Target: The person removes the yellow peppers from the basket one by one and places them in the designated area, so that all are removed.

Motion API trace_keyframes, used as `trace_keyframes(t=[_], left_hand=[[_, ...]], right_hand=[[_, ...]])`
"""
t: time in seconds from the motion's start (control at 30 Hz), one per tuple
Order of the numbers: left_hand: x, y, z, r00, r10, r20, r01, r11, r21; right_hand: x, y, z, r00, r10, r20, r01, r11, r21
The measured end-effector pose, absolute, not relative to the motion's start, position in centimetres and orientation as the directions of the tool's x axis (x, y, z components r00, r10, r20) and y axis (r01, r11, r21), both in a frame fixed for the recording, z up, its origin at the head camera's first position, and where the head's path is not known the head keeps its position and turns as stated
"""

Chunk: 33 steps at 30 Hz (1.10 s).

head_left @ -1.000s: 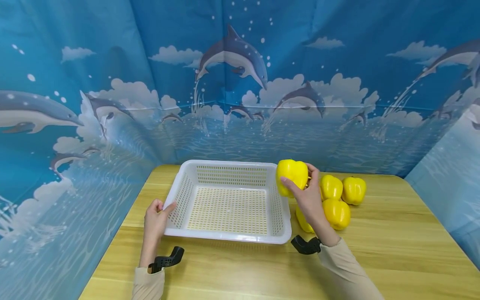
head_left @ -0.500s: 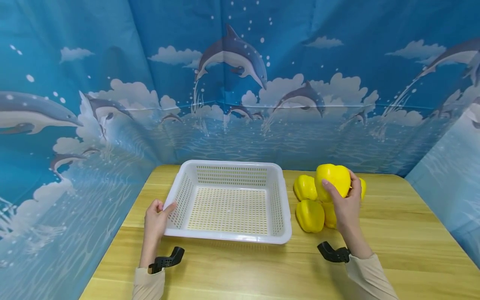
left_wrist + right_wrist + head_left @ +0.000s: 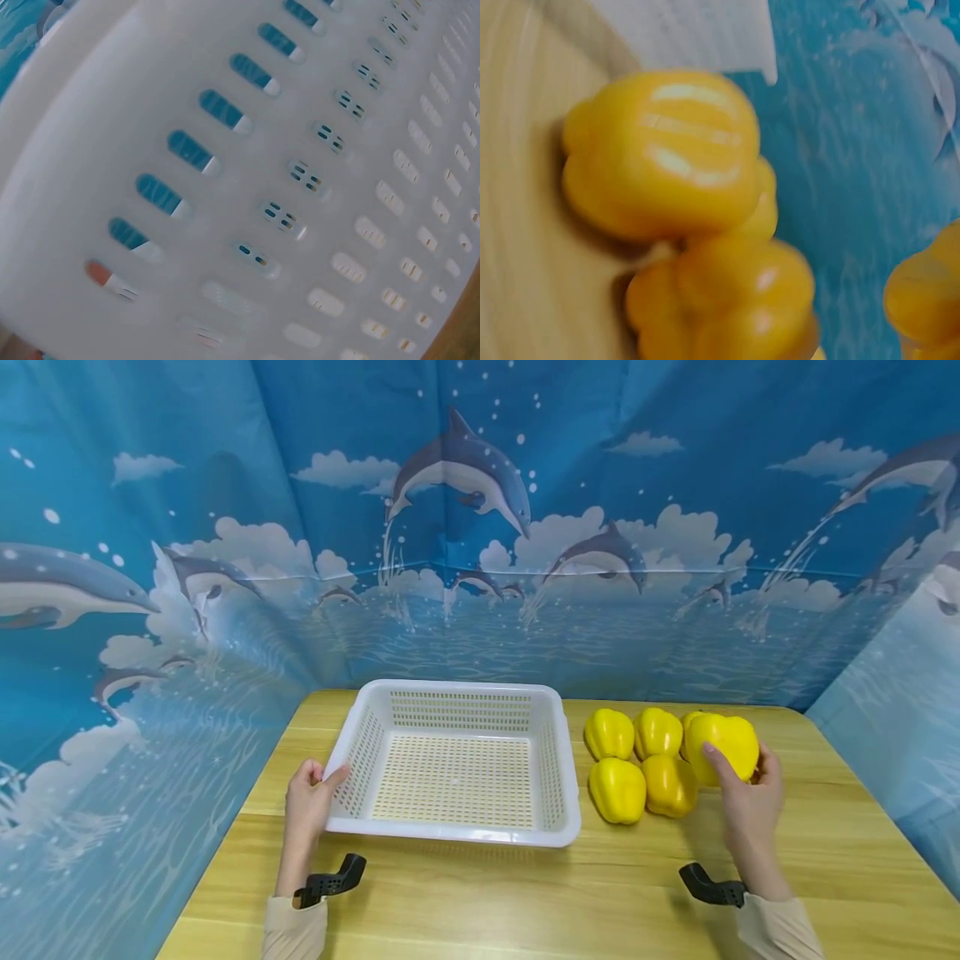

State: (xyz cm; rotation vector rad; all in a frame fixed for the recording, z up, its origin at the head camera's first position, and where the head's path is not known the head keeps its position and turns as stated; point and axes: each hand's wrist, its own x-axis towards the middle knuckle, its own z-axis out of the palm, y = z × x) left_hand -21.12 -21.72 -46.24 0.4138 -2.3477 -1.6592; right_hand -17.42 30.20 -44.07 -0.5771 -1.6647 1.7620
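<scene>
My left hand (image 3: 309,802) grips the left rim of a white plastic basket (image 3: 453,837), thumb over the edge. The basket's slotted wall (image 3: 247,150) fills the left wrist view. My right hand (image 3: 752,806) holds a yellow bell pepper (image 3: 726,745) at the right end of a group of peppers. Behind the held pepper, another bell pepper (image 3: 688,723) is mostly hidden. Nearer the basket sit a back pair, pepper (image 3: 609,734) and pepper (image 3: 658,732), and a front pair, pepper (image 3: 618,791) and pepper (image 3: 670,786). In the right wrist view, the held pepper (image 3: 930,296) shows at the right edge.
A wooden table (image 3: 480,910) carries the basket and peppers. Just behind its far edge hangs a blue dolphin-print curtain (image 3: 450,627), which also runs along both sides. Each wrist wears a black camera mount, the left one (image 3: 333,878) and the right one (image 3: 712,887).
My right hand has carried the held bell pepper rightward, from beside the basket's right rim, over the other peppers, to their right end, now lower. The left hand stays on the basket.
</scene>
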Motion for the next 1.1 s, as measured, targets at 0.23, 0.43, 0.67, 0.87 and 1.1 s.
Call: trace_keyframes(t=[0.23,0.43,0.67,0.87,1.1], left_hand=[[-21.1,-21.8,-46.3,-0.927,-0.375,0.034,-0.093,0.316,0.944],[-21.1,-21.8,-46.3,-0.929,-0.370,0.028,-0.093,0.304,0.948],[-21.2,-21.8,-46.3,-0.927,-0.372,0.044,-0.081,0.312,0.947],[-21.3,-21.7,-46.3,-0.927,-0.372,0.037,-0.087,0.310,0.947],[-21.4,-21.7,-46.3,-0.928,-0.371,0.028,-0.096,0.310,0.946]], right_hand=[[-17.5,32.7,-47.1,-0.696,0.711,0.100,-0.068,0.073,-0.995],[-18.1,35.1,-50.1,-0.695,0.715,0.080,-0.007,0.105,-0.994],[-16.6,34.1,-49.2,-0.699,0.714,-0.039,0.132,0.075,-0.988],[-16.3,34.0,-49.5,-0.706,0.703,-0.083,0.218,0.105,-0.970],[-16.5,34.2,-50.1,-0.718,0.689,-0.102,0.261,0.129,-0.957]])
